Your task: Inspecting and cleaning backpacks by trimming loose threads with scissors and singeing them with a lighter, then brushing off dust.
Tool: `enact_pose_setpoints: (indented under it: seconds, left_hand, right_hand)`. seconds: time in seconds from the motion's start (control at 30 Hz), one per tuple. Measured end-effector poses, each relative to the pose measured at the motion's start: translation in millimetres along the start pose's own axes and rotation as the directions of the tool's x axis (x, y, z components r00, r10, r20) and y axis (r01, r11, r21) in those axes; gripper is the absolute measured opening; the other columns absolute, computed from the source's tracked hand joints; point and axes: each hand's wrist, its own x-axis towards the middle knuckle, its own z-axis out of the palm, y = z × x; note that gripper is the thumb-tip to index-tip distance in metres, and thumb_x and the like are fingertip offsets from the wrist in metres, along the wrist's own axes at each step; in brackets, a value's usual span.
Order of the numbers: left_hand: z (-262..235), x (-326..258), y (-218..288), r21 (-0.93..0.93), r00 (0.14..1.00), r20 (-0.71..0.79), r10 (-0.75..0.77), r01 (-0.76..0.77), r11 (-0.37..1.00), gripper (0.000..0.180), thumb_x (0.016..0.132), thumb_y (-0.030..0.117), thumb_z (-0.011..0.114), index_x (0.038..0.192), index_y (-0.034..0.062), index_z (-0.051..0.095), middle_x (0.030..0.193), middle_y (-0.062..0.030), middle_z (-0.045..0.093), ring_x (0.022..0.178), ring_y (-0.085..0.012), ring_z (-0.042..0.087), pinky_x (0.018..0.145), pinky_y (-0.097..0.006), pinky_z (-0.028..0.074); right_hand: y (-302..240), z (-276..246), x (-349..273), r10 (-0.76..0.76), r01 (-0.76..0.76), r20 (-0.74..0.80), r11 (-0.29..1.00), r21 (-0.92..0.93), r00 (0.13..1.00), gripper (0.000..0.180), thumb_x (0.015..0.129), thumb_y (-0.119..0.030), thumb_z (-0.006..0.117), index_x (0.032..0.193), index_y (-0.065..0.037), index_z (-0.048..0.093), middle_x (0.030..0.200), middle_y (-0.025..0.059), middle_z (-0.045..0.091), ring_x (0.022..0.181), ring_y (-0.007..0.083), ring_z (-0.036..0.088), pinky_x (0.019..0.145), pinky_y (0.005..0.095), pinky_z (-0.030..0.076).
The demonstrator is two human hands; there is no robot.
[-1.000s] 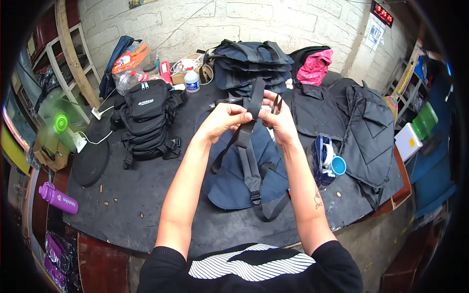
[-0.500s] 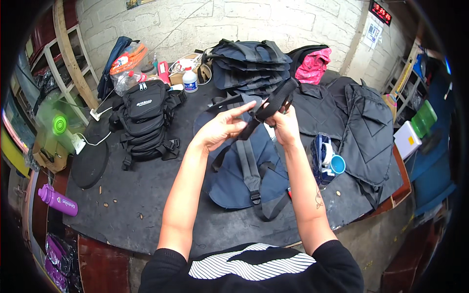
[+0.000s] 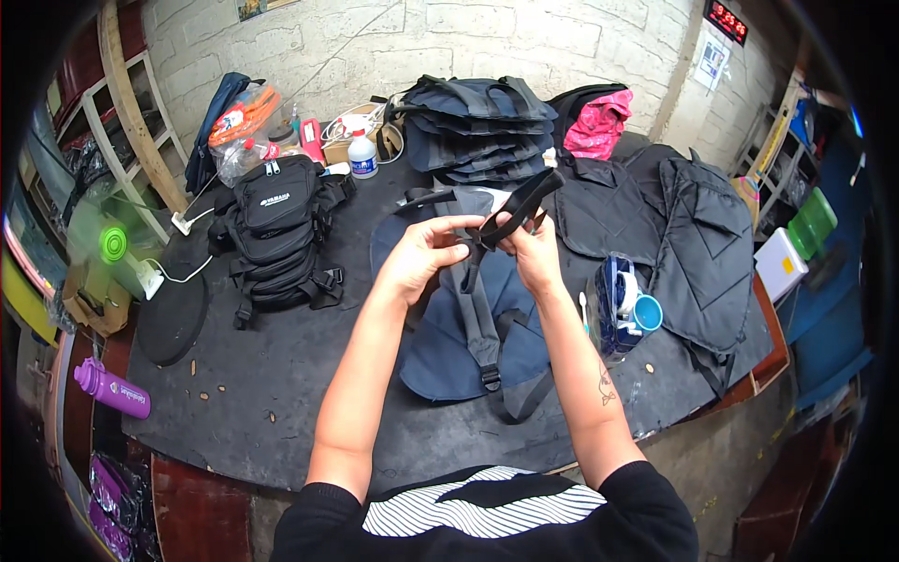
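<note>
A long black webbing strap [image 3: 530, 200] is pinched in my right hand [image 3: 532, 255], and a loop of it sticks up above the fingers. My left hand [image 3: 418, 262] meets the same strap from the other side, its index finger and thumb on either side of the webbing; the exact grip is partly hidden. Under both hands lies a dark blue bag panel [image 3: 445, 351] with a grey-black padded shoulder strap [image 3: 476, 314] running down its middle. A black plastic buckle [image 3: 490, 377] sits at that strap's lower end.
Left on the black table [image 3: 281, 375] stands a black backpack [image 3: 276, 225]. Stacked dark bag panels [image 3: 478, 126] and a white bottle [image 3: 362, 155] are at the back. To the right are black padded pieces [image 3: 702, 253], a blue case [image 3: 615, 304] and a blue cup [image 3: 646, 314].
Both hands have come slightly lower and nearer to me with the strap. The strap loop has shifted a little, and a toothbrush-like white stick now shows beside my right forearm.
</note>
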Motion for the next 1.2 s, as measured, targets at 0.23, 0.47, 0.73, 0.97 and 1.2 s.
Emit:
enact_pose_setpoints:
  seconds: [0.23,0.47,0.73,0.97,1.2]
  left_hand:
    - [25,-12,-15,0.597,0.920,-0.204,0.336,-0.155,0.787,0.028,0.069,-0.005,0.066,0.096,0.0032,0.068,0.074,0.0037,0.054,0.065,-0.0058,0.045,0.065,-0.020,0.041]
    - [33,-14,-25,0.939,0.689,-0.120,0.714,-0.154,0.307,0.017,0.066,0.000,0.065,0.083,0.0035,0.066,0.070,-0.0063,0.052,0.070,-0.0209,0.055,0.065,-0.031,0.045]
    - [36,-17,-21,0.743,0.836,-0.169,0.523,-0.241,0.625,0.022,0.065,-0.005,0.063,0.085,0.0011,0.056,0.094,-0.0053,0.058,0.081,-0.0234,0.053,0.067,-0.033,0.044]
    - [31,-14,-33,0.574,0.810,-0.162,0.563,-0.387,0.722,0.024,0.069,-0.012,0.059,0.087,0.0032,0.053,0.081,-0.0031,0.053,0.075,-0.0118,0.049,0.064,-0.025,0.041]
    - [-3,-8,-45,0.382,0.908,-0.052,0.416,-0.367,0.848,0.027,0.070,-0.008,0.065,0.095,0.0015,0.063,0.083,-0.0009,0.054,0.075,-0.0080,0.050,0.072,-0.022,0.041]
  right_hand:
    - [-5,17,-7,-0.137,0.084,-0.183,0.959,-0.270,0.973,0.015,0.085,-0.012,0.066,0.077,-0.011,0.054,0.060,-0.0072,0.047,0.050,0.0016,0.038,0.045,0.0195,0.026]
    - [0,34,-22,-0.028,0.023,-0.307,1.000,-0.019,0.951,0.014,0.085,-0.009,0.066,0.078,-0.010,0.054,0.062,-0.0077,0.051,0.050,0.0007,0.039,0.044,0.0201,0.028]
    - [-4,37,-28,0.152,-0.144,-0.290,0.988,0.049,0.945,0.009,0.084,-0.006,0.066,0.087,-0.008,0.058,0.080,-0.0020,0.059,0.068,0.0043,0.054,0.061,0.0201,0.043]
    - [3,39,-27,-0.029,0.036,-0.279,0.999,0.019,0.960,0.004,0.087,-0.004,0.061,0.086,-0.007,0.059,0.073,-0.0033,0.058,0.058,0.0026,0.048,0.052,0.0192,0.037]
    - [3,29,-26,0.048,-0.010,-0.238,0.988,0.156,0.970,0.010,0.083,-0.003,0.057,0.074,-0.007,0.055,0.063,0.0005,0.053,0.046,0.0049,0.036,0.045,0.0218,0.027]
